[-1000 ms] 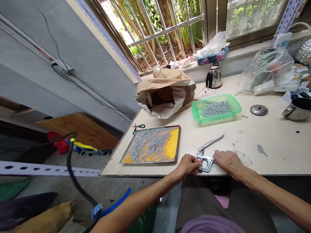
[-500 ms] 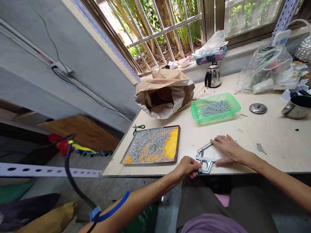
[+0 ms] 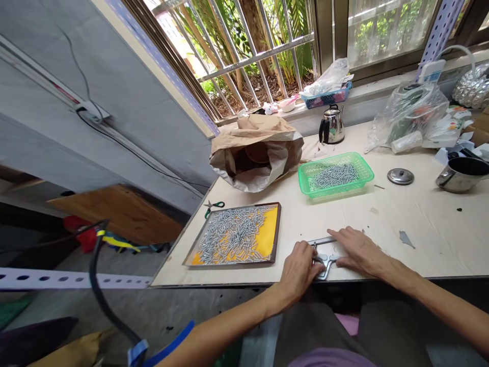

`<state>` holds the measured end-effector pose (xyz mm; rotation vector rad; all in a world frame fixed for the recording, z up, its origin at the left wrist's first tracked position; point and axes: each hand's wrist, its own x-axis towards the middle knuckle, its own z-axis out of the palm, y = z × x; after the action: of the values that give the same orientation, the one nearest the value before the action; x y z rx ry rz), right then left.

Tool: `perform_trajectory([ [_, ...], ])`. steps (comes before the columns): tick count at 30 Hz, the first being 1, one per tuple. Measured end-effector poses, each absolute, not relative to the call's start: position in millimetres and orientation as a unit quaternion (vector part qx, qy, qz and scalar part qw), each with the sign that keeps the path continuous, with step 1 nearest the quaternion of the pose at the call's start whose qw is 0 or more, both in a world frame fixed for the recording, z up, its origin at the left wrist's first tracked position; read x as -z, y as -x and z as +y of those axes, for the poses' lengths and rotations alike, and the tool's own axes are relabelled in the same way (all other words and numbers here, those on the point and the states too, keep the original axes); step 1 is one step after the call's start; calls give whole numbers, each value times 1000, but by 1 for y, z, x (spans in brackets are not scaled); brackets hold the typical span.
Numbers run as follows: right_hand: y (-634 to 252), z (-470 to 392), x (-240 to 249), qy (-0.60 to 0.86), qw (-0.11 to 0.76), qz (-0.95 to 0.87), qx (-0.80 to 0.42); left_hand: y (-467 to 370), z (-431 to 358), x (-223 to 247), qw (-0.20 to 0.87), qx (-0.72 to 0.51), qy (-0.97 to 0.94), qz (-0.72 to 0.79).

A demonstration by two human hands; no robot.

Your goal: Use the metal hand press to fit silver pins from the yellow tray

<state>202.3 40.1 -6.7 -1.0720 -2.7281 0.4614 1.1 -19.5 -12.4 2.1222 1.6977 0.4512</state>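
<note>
Metal pliers lie at the near edge of the counter. Farther back, a brown paper bag gapes open, with a shallow tray and a green basket nearby. The right hand spans both plier handles, thumb and fingers parted around them — the left hand curls over the head, its grip hidden. Small silvery pins crowd tray and basket.

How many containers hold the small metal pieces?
2: the yellow-bottomed tray, left of the left hand, and the green basket, farther back toward the window. The paper bag's dark inside could hide more.
</note>
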Motion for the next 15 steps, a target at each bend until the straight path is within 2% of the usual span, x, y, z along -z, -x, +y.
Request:
perform_trajectory([
  [4,-209,38,7,355,71,-919,-156,-21,5,11,150,-84,-856,488],
  [9,-217,36,0,383,31,-912,-146,-32,24,-4,118,54,-876,465],
  [12,-218,35,-4,401,9,-907,-127,-34,29,-8,133,69,-884,444],
  [15,-218,33,-1,392,30,-911,-123,-35,32,-4,181,41,-882,433],
])
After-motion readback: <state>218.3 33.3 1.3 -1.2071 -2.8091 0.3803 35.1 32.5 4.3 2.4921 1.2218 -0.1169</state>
